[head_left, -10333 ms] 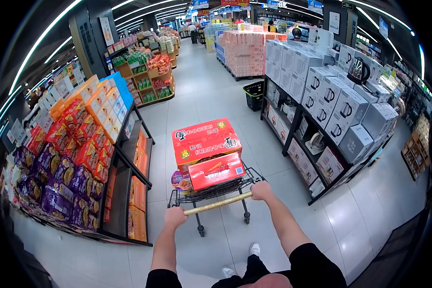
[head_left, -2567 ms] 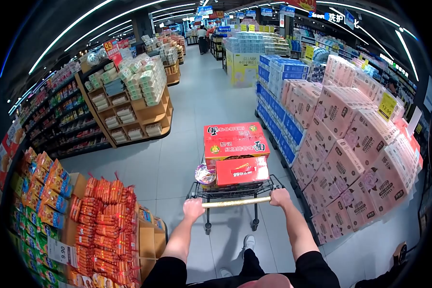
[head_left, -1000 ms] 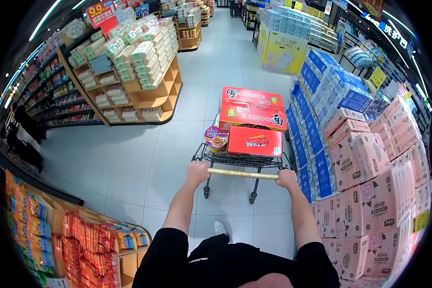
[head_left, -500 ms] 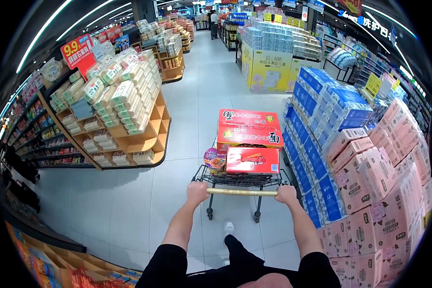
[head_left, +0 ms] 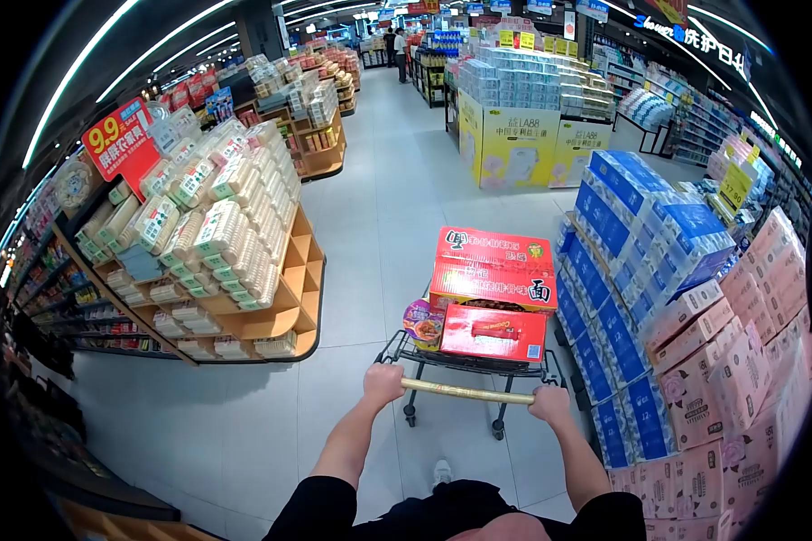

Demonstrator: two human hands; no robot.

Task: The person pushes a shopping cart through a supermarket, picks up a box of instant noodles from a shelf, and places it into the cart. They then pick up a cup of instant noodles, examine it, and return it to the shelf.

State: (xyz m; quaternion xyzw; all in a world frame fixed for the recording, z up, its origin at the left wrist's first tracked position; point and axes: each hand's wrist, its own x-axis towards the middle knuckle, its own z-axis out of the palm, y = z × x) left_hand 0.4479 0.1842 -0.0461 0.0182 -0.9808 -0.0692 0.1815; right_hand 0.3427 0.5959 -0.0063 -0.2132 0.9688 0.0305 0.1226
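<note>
Shopping cart (head_left: pixel 492 367) sits right of centre, left hand (head_left: pixel 383 384) and right hand (head_left: pixel 550 403) curl closed around its handle (head_left: pixel 467 390), blue packs (head_left: pixel 595 347) stand near its right edge, floor (head_left: pixel 379 225) stretches toward upper centre.

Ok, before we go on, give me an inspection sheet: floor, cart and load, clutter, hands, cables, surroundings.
Surface: pale tiled floor.
Job's things: wire shopping cart carrying a large red carton, a smaller red box and a purple tub on the left.
Clutter: nothing seen loose on the floor around the cart.
Hands: left hand and right hand closed around opposite ends of the gold handle bar.
Cables: nothing seen.
Surroundings: wooden shelf with pale packs at left; blue packs and pink packs at right, blue ones close to the cart; yellow display boxes and two people farther ahead.
</note>
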